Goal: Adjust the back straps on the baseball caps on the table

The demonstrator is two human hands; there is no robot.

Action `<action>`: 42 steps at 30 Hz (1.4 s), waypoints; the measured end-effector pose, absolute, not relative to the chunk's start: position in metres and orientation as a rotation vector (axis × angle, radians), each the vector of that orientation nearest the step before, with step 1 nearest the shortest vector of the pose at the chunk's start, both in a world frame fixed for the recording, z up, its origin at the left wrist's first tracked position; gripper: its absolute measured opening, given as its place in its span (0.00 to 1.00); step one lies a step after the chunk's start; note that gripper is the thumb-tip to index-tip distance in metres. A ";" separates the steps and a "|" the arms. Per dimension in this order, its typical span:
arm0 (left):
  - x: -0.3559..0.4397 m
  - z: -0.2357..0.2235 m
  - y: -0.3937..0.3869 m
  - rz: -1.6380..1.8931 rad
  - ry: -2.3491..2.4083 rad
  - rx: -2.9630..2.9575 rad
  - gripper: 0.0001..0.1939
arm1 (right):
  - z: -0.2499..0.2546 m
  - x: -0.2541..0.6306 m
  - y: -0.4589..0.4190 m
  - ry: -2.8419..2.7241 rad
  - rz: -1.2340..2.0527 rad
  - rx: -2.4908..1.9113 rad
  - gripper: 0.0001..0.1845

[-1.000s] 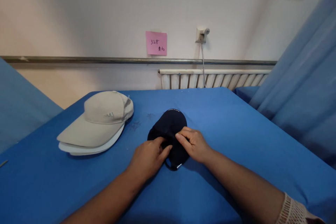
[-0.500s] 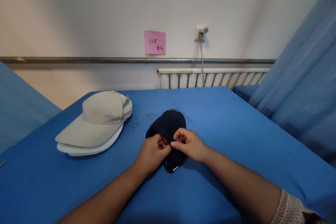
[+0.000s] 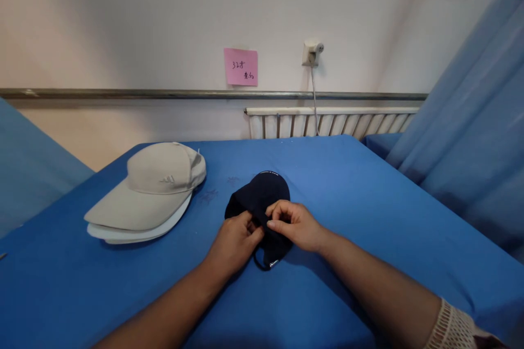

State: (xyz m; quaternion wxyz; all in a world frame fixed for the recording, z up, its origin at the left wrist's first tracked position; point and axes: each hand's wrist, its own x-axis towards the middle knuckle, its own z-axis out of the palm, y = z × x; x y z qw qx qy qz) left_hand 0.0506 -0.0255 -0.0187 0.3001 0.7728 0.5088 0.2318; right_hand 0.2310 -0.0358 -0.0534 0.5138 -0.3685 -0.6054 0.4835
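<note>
The strap loop (image 3: 264, 268) at lower centre gapes wider than half a second ago; the left hand (image 3: 234, 238) tucks its fingers into the dark baseball cap (image 3: 264, 192) mid-frame, grip hidden; the right hand (image 3: 301, 226) curls its fingers narrowly, pinch uncertain; beige cap (image 3: 158, 169), left, unmoved.
</note>
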 end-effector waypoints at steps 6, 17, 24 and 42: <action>0.055 -0.026 -0.027 0.673 1.338 1.948 0.06 | -0.053 0.229 -0.036 -1.447 1.278 -0.953 0.08; 0.037 0.012 -0.032 0.552 1.150 1.810 0.16 | -0.046 0.242 -0.029 -1.369 1.011 -0.996 0.10; 0.013 0.032 -0.029 0.370 0.910 1.817 0.16 | -0.043 0.247 -0.032 -1.507 0.961 -1.046 0.07; -0.022 0.009 0.006 0.410 1.314 2.159 0.19 | -0.059 0.253 -0.025 -1.704 0.433 -1.102 0.13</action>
